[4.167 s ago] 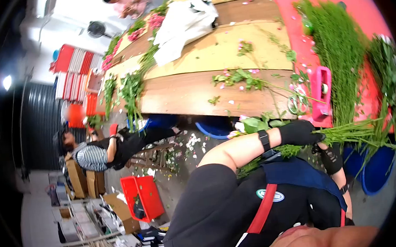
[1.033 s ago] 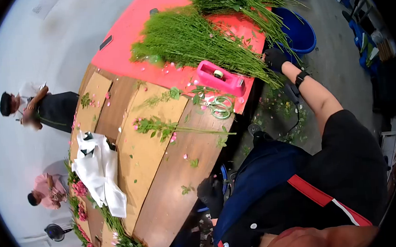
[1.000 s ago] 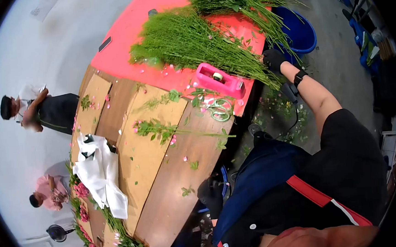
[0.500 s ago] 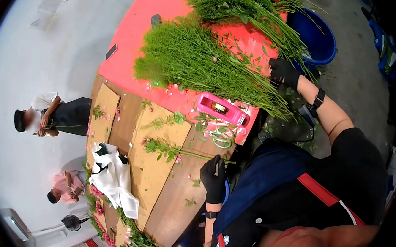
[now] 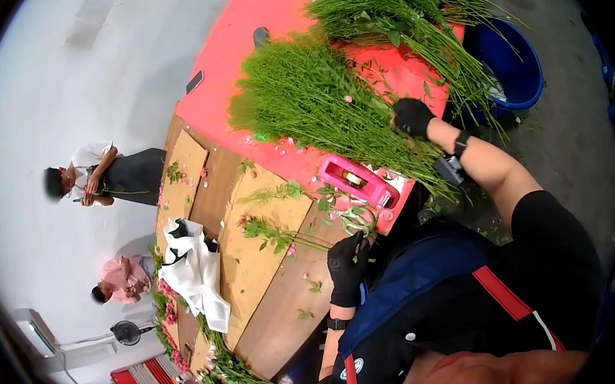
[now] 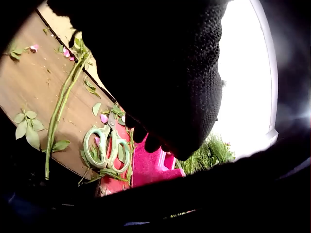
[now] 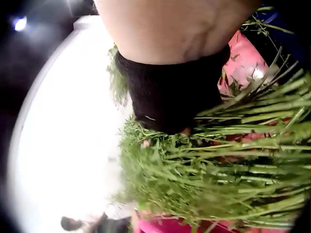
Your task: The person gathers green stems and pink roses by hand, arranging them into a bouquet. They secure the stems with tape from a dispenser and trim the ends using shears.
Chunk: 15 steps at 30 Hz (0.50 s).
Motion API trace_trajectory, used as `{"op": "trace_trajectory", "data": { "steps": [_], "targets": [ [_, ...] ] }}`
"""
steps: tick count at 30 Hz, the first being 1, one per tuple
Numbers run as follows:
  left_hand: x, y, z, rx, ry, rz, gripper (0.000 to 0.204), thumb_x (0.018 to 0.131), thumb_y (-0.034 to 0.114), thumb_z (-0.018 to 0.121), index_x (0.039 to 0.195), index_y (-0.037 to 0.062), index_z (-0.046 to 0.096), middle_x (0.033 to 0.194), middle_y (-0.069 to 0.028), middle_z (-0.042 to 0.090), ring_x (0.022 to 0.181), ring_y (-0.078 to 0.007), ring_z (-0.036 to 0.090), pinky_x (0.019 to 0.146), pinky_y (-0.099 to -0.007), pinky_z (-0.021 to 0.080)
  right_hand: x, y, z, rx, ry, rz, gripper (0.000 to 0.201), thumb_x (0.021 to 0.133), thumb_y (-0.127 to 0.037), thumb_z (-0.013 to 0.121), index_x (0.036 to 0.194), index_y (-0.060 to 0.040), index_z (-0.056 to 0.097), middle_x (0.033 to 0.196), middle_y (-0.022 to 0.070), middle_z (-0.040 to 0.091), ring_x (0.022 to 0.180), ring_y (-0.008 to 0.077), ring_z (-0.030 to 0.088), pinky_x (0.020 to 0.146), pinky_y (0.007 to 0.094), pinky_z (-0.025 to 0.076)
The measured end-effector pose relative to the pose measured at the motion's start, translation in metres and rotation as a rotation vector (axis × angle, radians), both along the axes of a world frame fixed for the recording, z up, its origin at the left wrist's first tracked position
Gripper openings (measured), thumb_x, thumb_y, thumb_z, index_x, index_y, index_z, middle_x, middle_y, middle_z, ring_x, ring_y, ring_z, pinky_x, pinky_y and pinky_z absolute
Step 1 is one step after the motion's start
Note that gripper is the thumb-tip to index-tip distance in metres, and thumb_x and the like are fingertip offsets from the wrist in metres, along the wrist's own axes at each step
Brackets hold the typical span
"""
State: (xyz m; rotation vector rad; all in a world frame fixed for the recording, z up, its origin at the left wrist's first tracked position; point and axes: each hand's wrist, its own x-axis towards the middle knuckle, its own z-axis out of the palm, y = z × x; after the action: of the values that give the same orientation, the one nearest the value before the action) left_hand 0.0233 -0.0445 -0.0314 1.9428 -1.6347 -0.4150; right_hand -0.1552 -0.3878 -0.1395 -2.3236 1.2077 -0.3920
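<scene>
My gloved left hand (image 5: 348, 262) hovers at the table's near edge beside green-handled scissors (image 5: 358, 219), over the lower end of a pink-flowered stem (image 5: 311, 243). In the left wrist view its fingers (image 6: 151, 144) hang loosely bent near the scissors (image 6: 99, 154) and the pink tape dispenser (image 6: 148, 167), holding nothing. The gloved right hand (image 5: 413, 118) is at the upper side of a wide bunch of thin green stems (image 5: 315, 99). In the right wrist view that hand (image 7: 170, 97) reaches down into the stems (image 7: 233, 170); its fingertips are hidden there, so a grip cannot be made out.
A second green bunch (image 5: 395, 14) lies on the red cover (image 5: 221, 77), beside a blue tub (image 5: 520, 70). White cloth (image 5: 195, 271), cardboard (image 5: 254, 238) and pink flowers (image 5: 169, 309) lie farther along the table. Two people (image 5: 135, 177) (image 5: 125, 280) are beyond it.
The left hand has risen from the table's near side toward the scissors, over the stem's end. My right hand has moved from beside the stems' cut ends up along the bunch.
</scene>
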Motion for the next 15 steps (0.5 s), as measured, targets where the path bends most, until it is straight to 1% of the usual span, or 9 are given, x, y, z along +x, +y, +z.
{"op": "trace_trajectory", "data": {
  "steps": [1, 2, 4, 6, 7, 10, 11, 14, 15],
  "targets": [
    [0.001, 0.003, -0.001, -0.037, -0.019, 0.011, 0.021, 0.083, 0.015, 0.065, 0.1, 0.0032, 0.068, 0.086, -0.0142, 0.068, 0.077, -0.031, 0.064, 0.069, -0.0391, 0.048, -0.015, -0.014, -0.015, -0.028, -0.321, 0.098, 0.017, 0.074, -0.019, 0.066, 0.077, -0.0024, 0.064, 0.075, 0.0155, 0.062, 0.076, 0.032, 0.062, 0.07, 0.0387, 0.049],
    [0.001, 0.005, -0.002, -0.073, -0.037, 0.023, 0.02, 0.083, 0.014, 0.065, 0.099, 0.0026, 0.068, 0.083, -0.0144, 0.068, 0.074, -0.0314, 0.064, 0.066, -0.0393, 0.048, -0.022, -0.015, -0.001, 0.286, -0.59, -0.063, 0.017, 0.075, -0.018, 0.067, 0.078, -0.0018, 0.062, 0.072, 0.0145, 0.059, 0.07, 0.0317, 0.059, 0.065, 0.0355, 0.047],
    [-0.001, 0.011, -0.004, -0.075, -0.039, 0.066, 0.02, 0.082, 0.014, 0.065, 0.099, 0.0025, 0.068, 0.084, -0.0146, 0.068, 0.074, -0.0311, 0.064, 0.066, -0.0389, 0.049, -0.043, -0.004, 0.057, -0.161, -0.529, -0.058, 0.018, 0.077, -0.014, 0.068, 0.074, -0.0009, 0.057, 0.073, 0.0141, 0.053, 0.069, 0.032, 0.054, 0.062, 0.0389, 0.043],
    [-0.003, 0.013, -0.003, -0.087, -0.039, 0.097, 0.02, 0.082, 0.014, 0.066, 0.098, 0.0023, 0.068, 0.084, -0.0149, 0.068, 0.074, -0.0308, 0.065, 0.066, -0.0385, 0.05, -0.054, 0.005, 0.079, -0.335, -0.413, -0.035, 0.016, 0.077, -0.011, 0.068, 0.076, -0.0019, 0.055, 0.075, 0.0142, 0.052, 0.071, 0.0327, 0.053, 0.063, 0.0405, 0.042],
    [-0.005, 0.012, -0.002, -0.096, -0.037, 0.105, 0.02, 0.082, 0.014, 0.066, 0.098, 0.0022, 0.068, 0.084, -0.0151, 0.068, 0.074, -0.0306, 0.065, 0.066, -0.0384, 0.05, -0.052, 0.003, 0.058, -0.374, -0.527, -0.047, 0.014, 0.08, -0.011, 0.065, 0.078, -0.0002, 0.056, 0.08, 0.0143, 0.054, 0.073, 0.0343, 0.054, 0.067, 0.0394, 0.045],
    [-0.008, 0.012, -0.003, -0.027, 0.007, 0.11, 0.021, 0.083, 0.017, 0.066, 0.1, 0.0045, 0.069, 0.09, -0.0135, 0.069, 0.083, -0.0291, 0.065, 0.074, -0.0378, 0.048, -0.059, -0.01, 0.027, -0.481, -0.177, -0.003, 0.014, 0.082, -0.014, 0.063, 0.083, -0.0008, 0.058, 0.08, 0.0143, 0.055, 0.076, 0.0352, 0.055, 0.068, 0.0402, 0.045],
    [-0.008, 0.011, -0.004, 0.012, 0.026, 0.113, 0.022, 0.084, 0.019, 0.066, 0.101, 0.0057, 0.069, 0.092, -0.0127, 0.069, 0.087, -0.0284, 0.064, 0.078, -0.0376, 0.048, -0.057, -0.009, 0.026, -0.337, -0.303, -0.074, 0.017, 0.085, -0.018, 0.062, 0.085, -0.001, 0.058, 0.079, 0.015, 0.056, 0.076, 0.0331, 0.057, 0.069, 0.0419, 0.045],
    [-0.011, 0.007, 0.001, 0.052, 0.038, 0.097, 0.022, 0.083, 0.018, 0.067, 0.101, 0.006, 0.069, 0.09, -0.0132, 0.069, 0.085, -0.0293, 0.065, 0.077, -0.0376, 0.049, -0.05, -0.013, 0.052, 0.213, -0.24, -0.18, 0.02, 0.083, -0.02, 0.063, 0.081, -0.0018, 0.055, 0.081, 0.0165, 0.057, 0.078, 0.0351, 0.057, 0.069, 0.0451, 0.045],
    [-0.011, 0.007, -0.002, -0.011, 0.034, 0.074, 0.021, 0.082, 0.017, 0.067, 0.1, 0.0048, 0.069, 0.086, -0.014, 0.068, 0.08, -0.0299, 0.065, 0.072, -0.0381, 0.049, -0.047, -0.015, 0.05, 0.317, -0.263, -0.159, 0.023, 0.085, -0.023, 0.063, 0.09, -0.0017, 0.058, 0.089, 0.0184, 0.061, 0.087, 0.0349, 0.059, 0.077, 0.0463, 0.046]
  ]
}}
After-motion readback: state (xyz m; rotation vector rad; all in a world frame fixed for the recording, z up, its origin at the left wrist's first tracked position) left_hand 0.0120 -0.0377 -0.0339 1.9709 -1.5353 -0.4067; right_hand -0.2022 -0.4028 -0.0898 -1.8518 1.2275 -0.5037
